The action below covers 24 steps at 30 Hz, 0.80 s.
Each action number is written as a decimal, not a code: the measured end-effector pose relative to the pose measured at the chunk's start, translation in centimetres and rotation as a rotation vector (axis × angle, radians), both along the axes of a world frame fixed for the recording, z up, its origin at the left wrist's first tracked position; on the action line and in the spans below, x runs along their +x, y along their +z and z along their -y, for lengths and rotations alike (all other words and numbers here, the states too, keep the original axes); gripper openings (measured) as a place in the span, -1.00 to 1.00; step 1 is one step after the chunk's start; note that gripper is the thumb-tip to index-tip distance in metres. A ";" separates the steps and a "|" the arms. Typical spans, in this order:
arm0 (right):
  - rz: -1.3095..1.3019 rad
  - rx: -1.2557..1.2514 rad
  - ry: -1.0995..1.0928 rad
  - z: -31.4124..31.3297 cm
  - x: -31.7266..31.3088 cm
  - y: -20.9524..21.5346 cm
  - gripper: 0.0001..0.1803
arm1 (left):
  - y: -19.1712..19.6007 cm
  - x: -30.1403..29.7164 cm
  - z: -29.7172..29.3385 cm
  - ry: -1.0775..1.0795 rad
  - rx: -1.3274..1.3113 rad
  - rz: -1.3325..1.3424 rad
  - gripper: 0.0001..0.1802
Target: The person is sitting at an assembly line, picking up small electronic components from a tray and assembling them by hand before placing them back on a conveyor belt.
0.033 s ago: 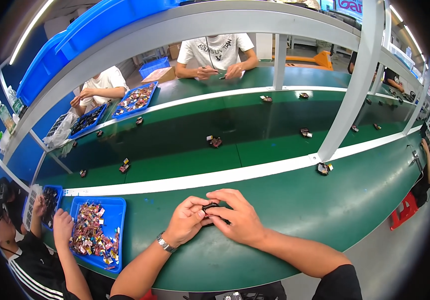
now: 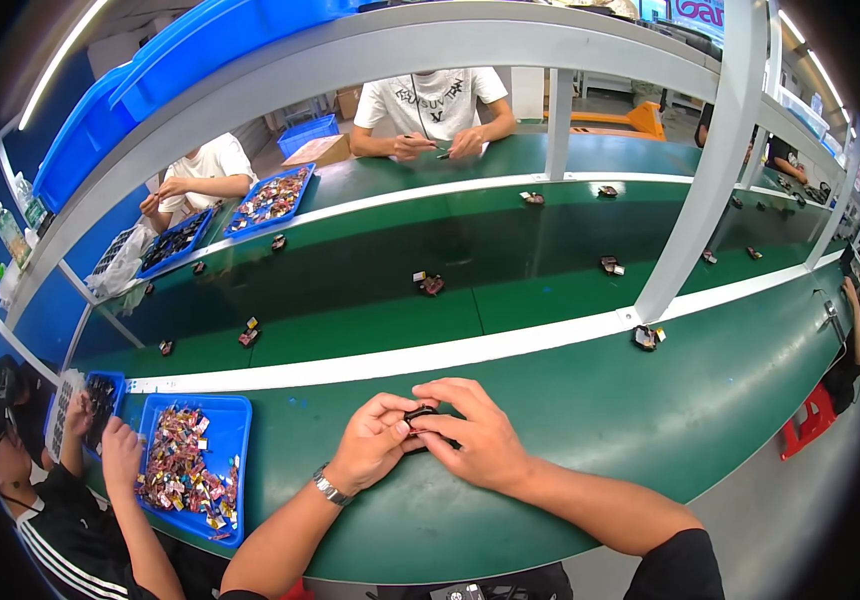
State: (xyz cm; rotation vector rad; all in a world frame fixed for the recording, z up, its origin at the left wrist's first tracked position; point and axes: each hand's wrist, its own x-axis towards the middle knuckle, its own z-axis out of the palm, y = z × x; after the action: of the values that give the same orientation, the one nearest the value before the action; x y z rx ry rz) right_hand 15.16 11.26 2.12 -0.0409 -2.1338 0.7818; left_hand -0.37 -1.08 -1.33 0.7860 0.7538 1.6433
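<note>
My left hand (image 2: 368, 450), with a metal-band watch at its wrist, and my right hand (image 2: 478, 432) meet over the green workbench (image 2: 570, 400). Between the fingertips of both is a small black plastic part (image 2: 420, 411) with a trace of red at its lower side. Fingers cover most of it, so its exact kind cannot be made out. Left thumb and forefinger pinch one side; the right fingers curl over the other. A similar small black part with a white and yellow tag (image 2: 647, 337) lies farther right on the bench.
A blue tray (image 2: 247, 450) of small reddish pieces with white and yellow tags stands left, beside a co-worker's arm (image 2: 125, 460). Past a white rail (image 2: 380, 358), a green belt (image 2: 350, 300) carries several black parts. A grey upright post (image 2: 695, 190) rises at right. Other people sit opposite.
The co-worker's raised hand at the left has shifted slightly. My own hands and the black part show no visible movement.
</note>
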 end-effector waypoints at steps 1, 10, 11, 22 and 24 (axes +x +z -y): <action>0.009 -0.018 0.007 -0.1 0.1 0.0 -0.74 | -0.1 0.0 -0.1 -0.005 0.004 0.009 -0.74; 0.060 -0.154 0.130 -0.2 -0.9 -1.3 -0.69 | -0.1 0.4 0.3 0.190 -0.027 -0.048 -0.71; 0.063 -0.130 0.144 -0.8 -0.9 -1.6 -0.70 | -0.2 0.4 0.1 0.202 -0.057 -0.048 -0.71; -0.070 0.073 -0.052 -0.6 -0.5 -1.0 -0.84 | 1.2 1.7 -0.9 0.256 -0.198 -0.117 -0.71; -0.049 0.106 -0.056 -0.7 -0.5 -1.3 -0.82 | 0.9 1.6 -0.8 0.265 -0.215 -0.116 -0.70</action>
State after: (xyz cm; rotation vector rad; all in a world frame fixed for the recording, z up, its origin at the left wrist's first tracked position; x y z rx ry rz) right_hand 14.67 11.93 0.83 -0.0248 -2.1148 0.6303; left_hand 1.22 -0.30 -0.40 0.6515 1.1368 1.7242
